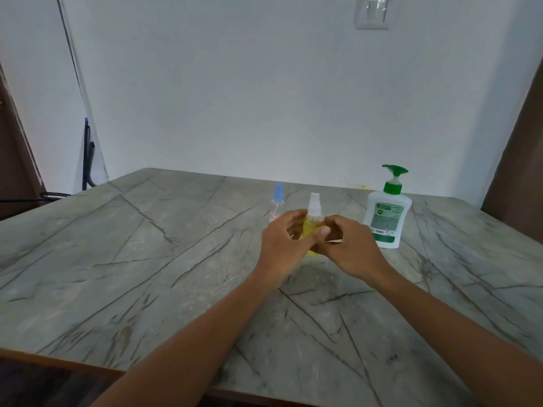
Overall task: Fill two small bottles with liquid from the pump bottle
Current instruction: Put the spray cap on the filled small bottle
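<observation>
Both hands meet round the yellow bottle (313, 228), which stands at mid-tabletop (147, 259), just left of the pump bottle (386, 218) and in front of the blue-capped bottle (277, 201). The left hand (282, 239) wraps its curled fingers round the body from the left. The right hand (351, 246) closes on it from the right, thumb pressed to the front. Both grip it.

The step looks like opening this bottle for filling. To do it well, let the left hand alone clamp the body low down and hold the base on the stone. Move the right fingers up to the white spray cap (313, 204), which stands clear above both hands, and twist there rather than on the body. Keep the bottle plumb, since any contents would spill once the cap loosens. I cannot tell whether the yellow is liquid or tinted plastic.

The yellow bottle's long axis runs vertical, cap up, barely tilted. The blue-capped bottle also stands upright. The pump bottle is upright with its label facing the person, and its green spout seems to point left, toward the two small bottles.
</observation>
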A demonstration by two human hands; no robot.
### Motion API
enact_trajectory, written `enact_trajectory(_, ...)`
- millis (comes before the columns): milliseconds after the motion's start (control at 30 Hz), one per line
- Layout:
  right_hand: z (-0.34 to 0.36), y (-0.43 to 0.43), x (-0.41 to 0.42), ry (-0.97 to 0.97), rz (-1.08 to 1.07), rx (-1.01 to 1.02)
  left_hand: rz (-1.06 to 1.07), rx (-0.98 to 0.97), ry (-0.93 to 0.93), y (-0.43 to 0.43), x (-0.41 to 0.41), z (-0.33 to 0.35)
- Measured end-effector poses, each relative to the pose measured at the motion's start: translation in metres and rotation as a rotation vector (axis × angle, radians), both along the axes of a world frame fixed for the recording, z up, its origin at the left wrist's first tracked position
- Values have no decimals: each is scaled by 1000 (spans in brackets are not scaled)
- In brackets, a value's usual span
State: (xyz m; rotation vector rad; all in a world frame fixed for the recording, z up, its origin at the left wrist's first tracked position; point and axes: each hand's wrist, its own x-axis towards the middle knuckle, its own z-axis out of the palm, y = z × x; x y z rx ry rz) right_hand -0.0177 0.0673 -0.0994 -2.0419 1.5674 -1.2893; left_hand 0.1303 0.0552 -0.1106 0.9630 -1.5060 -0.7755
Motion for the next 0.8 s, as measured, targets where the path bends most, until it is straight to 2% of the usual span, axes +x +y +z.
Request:
enact_trajectory(200, 2, -36, -8, -28, -161, 18, 133, 43, 96, -9, 6, -1)
enact_trajectory(433, -8, -84, -17, 0, -266, 51, 171, 35, 63, -17, 6, -8)
enact_trajectory(800, -23, -92, -24, -53, -236, 108, 174, 43, 45, -19, 5, -7)
